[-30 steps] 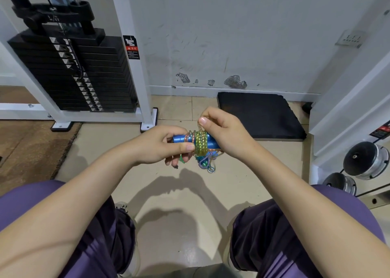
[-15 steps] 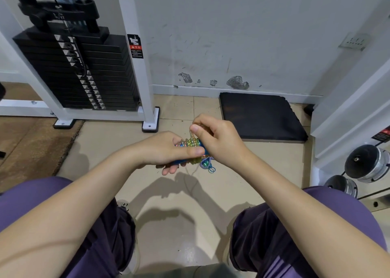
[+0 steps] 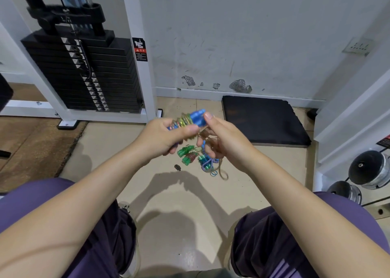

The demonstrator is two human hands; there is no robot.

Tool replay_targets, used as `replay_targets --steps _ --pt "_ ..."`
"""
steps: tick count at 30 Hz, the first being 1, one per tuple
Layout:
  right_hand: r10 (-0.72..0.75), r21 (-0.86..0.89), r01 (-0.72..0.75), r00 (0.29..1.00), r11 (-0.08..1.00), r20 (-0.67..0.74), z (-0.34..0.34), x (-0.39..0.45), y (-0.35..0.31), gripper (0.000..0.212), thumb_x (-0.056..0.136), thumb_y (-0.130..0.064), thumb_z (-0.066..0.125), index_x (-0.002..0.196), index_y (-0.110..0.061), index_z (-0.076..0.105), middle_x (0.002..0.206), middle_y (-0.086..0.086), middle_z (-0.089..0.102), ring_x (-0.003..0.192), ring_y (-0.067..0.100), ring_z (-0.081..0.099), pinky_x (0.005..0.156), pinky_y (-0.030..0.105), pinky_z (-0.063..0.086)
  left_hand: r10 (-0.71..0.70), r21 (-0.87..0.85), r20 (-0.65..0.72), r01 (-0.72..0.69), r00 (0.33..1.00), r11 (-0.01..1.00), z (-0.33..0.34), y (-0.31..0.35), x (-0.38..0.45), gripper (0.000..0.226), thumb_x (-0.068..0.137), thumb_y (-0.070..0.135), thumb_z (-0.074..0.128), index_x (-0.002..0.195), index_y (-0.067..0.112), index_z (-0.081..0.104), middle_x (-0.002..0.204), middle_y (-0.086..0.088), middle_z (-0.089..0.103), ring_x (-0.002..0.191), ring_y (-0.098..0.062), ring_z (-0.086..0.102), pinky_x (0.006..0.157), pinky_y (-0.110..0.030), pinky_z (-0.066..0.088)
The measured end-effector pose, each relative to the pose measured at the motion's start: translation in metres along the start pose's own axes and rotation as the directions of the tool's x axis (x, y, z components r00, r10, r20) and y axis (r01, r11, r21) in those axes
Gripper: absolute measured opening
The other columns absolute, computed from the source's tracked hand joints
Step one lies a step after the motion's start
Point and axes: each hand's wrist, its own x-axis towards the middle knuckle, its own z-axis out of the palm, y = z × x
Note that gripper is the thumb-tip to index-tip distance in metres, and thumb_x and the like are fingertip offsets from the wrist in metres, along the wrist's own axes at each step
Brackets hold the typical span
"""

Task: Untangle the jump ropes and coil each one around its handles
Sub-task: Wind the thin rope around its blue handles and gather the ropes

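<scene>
I hold a pair of blue jump rope handles (image 3: 195, 118) wrapped in coils of clear yellowish rope (image 3: 184, 121), tilted with one end pointing up and to the right. My left hand (image 3: 162, 137) grips the lower end of the bundle. My right hand (image 3: 221, 140) touches the upper blue end with the thumb, its fingers curled around a loose strand of the rope. On the floor below lie green handles (image 3: 185, 155) with a wound rope, and a blue-and-white braided rope (image 3: 207, 164) with a loose loop.
A black weight stack (image 3: 84, 72) in a white frame stands at the back left. A black mat (image 3: 263, 121) lies against the wall on the right. Dumbbells (image 3: 367, 170) sit on a rack at the far right. My knees frame the tiled floor (image 3: 181, 210).
The hands lifted and tilted the blue bundle, so its end now points up and right. The green handles and braided rope on the floor came into view beneath the hands.
</scene>
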Motion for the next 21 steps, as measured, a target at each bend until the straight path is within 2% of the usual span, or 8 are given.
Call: replay_targets --steps 2,4,7,10,13,16,19,21 --pt "0.026 -0.016 -0.026 1.0 1.0 -0.002 0.002 0.0 0.002 0.038 0.101 -0.041 0.045 0.11 -0.011 0.065 0.06 0.004 0.046 0.042 0.013 0.032 0.04 0.018 0.026 -0.008 -0.114 -0.146 -0.009 0.989 0.993 -0.007 0.001 0.006 0.051 0.069 0.059 0.078 0.07 0.012 0.057 0.042 0.001 0.049 0.037 -0.011 0.039 0.038 -0.019 0.03" --pt "0.019 -0.076 -0.021 0.999 0.997 -0.026 0.006 -0.001 0.003 0.028 0.1 -0.027 0.052 0.107 -0.003 0.065 0.056 -0.002 0.036 0.043 0.009 0.03 0.04 0.016 0.028 -0.016 -0.138 -0.228 -0.016 0.974 0.99 -0.013 0.003 0.009 0.047 0.079 0.054 0.073 0.068 0.012 0.056 0.042 -0.002 0.049 0.039 -0.013 0.039 0.039 -0.02 0.031" --pt "-0.038 -0.186 0.027 0.998 0.982 -0.051 0.015 -0.002 0.001 0.017 0.1 -0.017 0.052 0.097 -0.006 0.064 0.054 -0.003 0.033 0.04 0.005 0.03 0.039 0.016 0.029 -0.023 -0.124 -0.271 -0.011 0.962 0.992 -0.015 0.002 0.009 0.044 0.084 0.051 0.07 0.067 0.013 0.055 0.043 -0.002 0.049 0.04 -0.014 0.04 0.04 -0.021 0.032" --pt "-0.067 -0.294 0.041 0.995 0.955 -0.078 0.014 -0.002 -0.002 0.021 0.1 -0.016 0.049 0.086 -0.008 0.062 0.055 0.002 0.036 0.039 0.005 0.031 0.038 0.015 0.03 -0.017 -0.12 -0.296 -0.02 0.955 0.993 -0.014 0.002 0.009 0.047 0.085 0.051 0.07 0.061 0.015 0.051 0.042 0.002 0.048 0.04 -0.014 0.039 0.04 -0.021 0.031" --pt "-0.059 -0.301 0.028 0.994 0.953 -0.094 0.012 -0.003 -0.003 0.026 0.1 -0.016 0.05 0.077 -0.008 0.061 0.052 0.001 0.039 0.036 0.006 0.034 0.038 0.014 0.031 -0.028 -0.124 -0.332 -0.014 0.943 0.992 -0.015 -0.001 0.012 0.049 0.084 0.052 0.071 0.059 0.016 0.048 0.042 0.004 0.047 0.04 -0.014 0.039 0.04 -0.019 0.029" --pt "-0.119 -0.462 0.062 0.988 0.885 -0.095 0.01 -0.004 -0.002 0.029 0.098 -0.022 0.055 0.075 -0.007 0.063 0.052 -0.001 0.043 0.037 0.007 0.037 0.041 0.016 0.033 -0.049 -0.041 -0.313 0.038 0.949 0.998 -0.015 -0.006 0.014 0.05 0.082 0.052 0.072 0.057 0.016 0.05 0.039 0.006 0.047 0.036 -0.011 0.038 0.04 -0.019 0.03" --pt "-0.194 -0.534 0.123 0.978 0.836 -0.078 -0.002 -0.006 -0.006 0.022 0.092 -0.024 0.065 0.076 -0.01 0.065 0.057 -0.002 0.048 0.044 0.004 0.04 0.048 0.016 0.035 -0.086 0.183 -0.244 0.133 0.966 0.974 -0.02 -0.011 0.016 0.052 0.074 0.061 0.075 0.059 0.014 0.057 0.045 0.002 0.053 0.04 -0.012 0.043 0.046 -0.024 0.034" --pt "-0.23 -0.538 0.152 0.97 0.829 -0.08 -0.012 -0.008 -0.009 0.015 0.091 -0.023 0.067 0.078 -0.015 0.066 0.06 -0.004 0.048 0.049 0.004 0.041 0.051 0.017 0.034 -0.154 0.306 -0.084 0.172 0.985 0.936 -0.022 -0.012 0.014 0.054 0.071 0.062 0.076 0.069 0.009 0.065 0.053 -0.001 0.058 0.043 -0.013 0.046 0.047 -0.023 0.036"
